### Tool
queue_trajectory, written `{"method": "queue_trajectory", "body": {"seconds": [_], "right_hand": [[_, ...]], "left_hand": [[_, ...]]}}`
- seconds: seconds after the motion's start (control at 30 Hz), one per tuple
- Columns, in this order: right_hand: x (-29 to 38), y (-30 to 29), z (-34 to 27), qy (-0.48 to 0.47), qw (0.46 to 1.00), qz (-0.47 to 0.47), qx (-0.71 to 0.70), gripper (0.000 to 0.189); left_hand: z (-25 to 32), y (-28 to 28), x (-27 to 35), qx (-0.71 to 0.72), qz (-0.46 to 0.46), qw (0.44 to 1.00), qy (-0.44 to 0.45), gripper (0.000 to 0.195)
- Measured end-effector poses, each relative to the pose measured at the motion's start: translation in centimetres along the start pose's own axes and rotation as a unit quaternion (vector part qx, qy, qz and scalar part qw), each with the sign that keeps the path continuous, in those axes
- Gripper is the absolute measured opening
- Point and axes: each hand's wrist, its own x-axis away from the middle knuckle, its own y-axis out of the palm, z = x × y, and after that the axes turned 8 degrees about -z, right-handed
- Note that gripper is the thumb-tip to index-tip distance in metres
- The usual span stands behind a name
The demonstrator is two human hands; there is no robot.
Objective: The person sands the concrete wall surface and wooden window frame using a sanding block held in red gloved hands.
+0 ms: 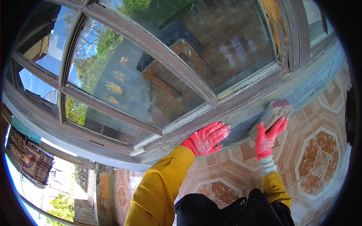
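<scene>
My left hand [208, 139], in a red glove dusted with white powder, lies flat with extended fingers at the lower edge of a weathered wooden window frame [181, 124]. It holds nothing. To its right, my right hand [268, 139], gloved in red as well, grips a dusty block [271, 114] that looks like a sanding block with a maroon end. The block is against the low wall band [309, 87] under the frame, where the surface is grey-blue and patchy. Its underside is hidden.
Glass panes [243, 50] reflect trees and sky above my hands. Split, peeling wood [275, 31] runs up the frame at the right. Patterned floor tiles [311, 158] extend below the wall. A patterned cloth [27, 158] hangs at far left near a worn post [104, 195].
</scene>
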Motion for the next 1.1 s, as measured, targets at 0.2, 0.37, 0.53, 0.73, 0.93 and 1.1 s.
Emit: {"method": "queue_trajectory", "body": {"seconds": [0.2, 0.37, 0.53, 0.73, 0.93, 1.1], "right_hand": [[-14.4, -6.9, 5.9, 0.220, 0.918, 0.148, -0.295, 0.089], [-7.0, -2.5, -2.1, 0.127, 0.985, 0.114, -0.029, 0.086], [1.0, 1.3, -2.7, -0.185, 0.982, 0.008, 0.043, 0.108], [-13.7, -6.0, -0.5, 0.084, 0.986, 0.140, 0.014, 0.088], [-13.3, -5.3, 0.3, 0.100, 0.982, 0.156, -0.034, 0.090], [3.5, 3.1, -3.9, -0.246, 0.968, -0.010, 0.048, 0.106]], "left_hand": [[-0.4, -0.4, -0.5, 0.012, 0.008, 1.000, 0.008, 0.062], [-0.3, -0.4, -0.3, 0.003, 0.002, 1.000, 0.002, 0.064], [-0.2, 0.4, -0.3, 0.006, 0.011, 1.000, -0.002, 0.063], [0.1, -0.6, -0.1, 0.016, 0.016, 1.000, 0.001, 0.061], [-0.2, -0.5, -0.3, 0.026, 0.022, 0.999, 0.001, 0.059], [-0.6, -0.1, -0.1, 0.061, 0.046, 0.997, 0.006, 0.060]]}}
